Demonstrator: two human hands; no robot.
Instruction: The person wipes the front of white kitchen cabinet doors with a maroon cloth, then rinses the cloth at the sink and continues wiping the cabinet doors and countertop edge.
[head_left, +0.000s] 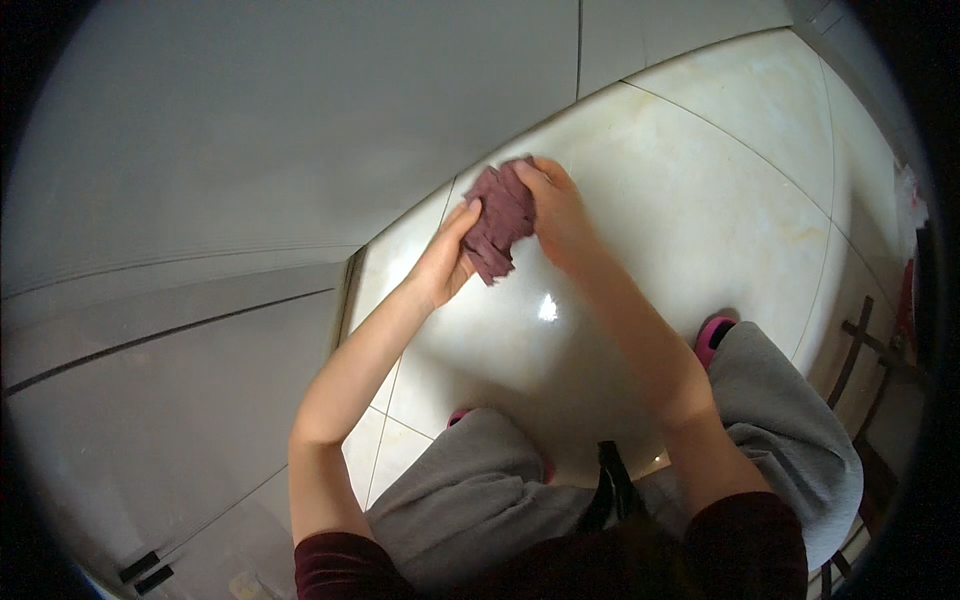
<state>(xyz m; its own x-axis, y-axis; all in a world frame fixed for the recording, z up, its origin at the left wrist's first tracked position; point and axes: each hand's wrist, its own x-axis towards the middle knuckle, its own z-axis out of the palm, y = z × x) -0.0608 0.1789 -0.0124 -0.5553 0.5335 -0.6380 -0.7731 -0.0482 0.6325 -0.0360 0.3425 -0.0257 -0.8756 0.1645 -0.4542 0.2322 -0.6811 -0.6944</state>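
A crumpled, dull purple cloth (501, 217) is held up between both hands above the tiled floor. My left hand (448, 251) grips its left edge, thumb on top and fingers underneath. At the cloth's upper right, my right hand (553, 206) pinches it with the thumb in front; some of its fingers are hidden behind the cloth. The cloth hangs down a little between the hands, with a ragged-looking lower end.
Smooth grey cabinet fronts (225, 135) rise ahead and to the left, with dark handles (150, 574) at lower left. Pale glossy tiles (705, 195) form the floor. A dark-barred rack (862, 345) stands at the right. Pink shoes (712, 341) show beside grey trousers (465, 495).
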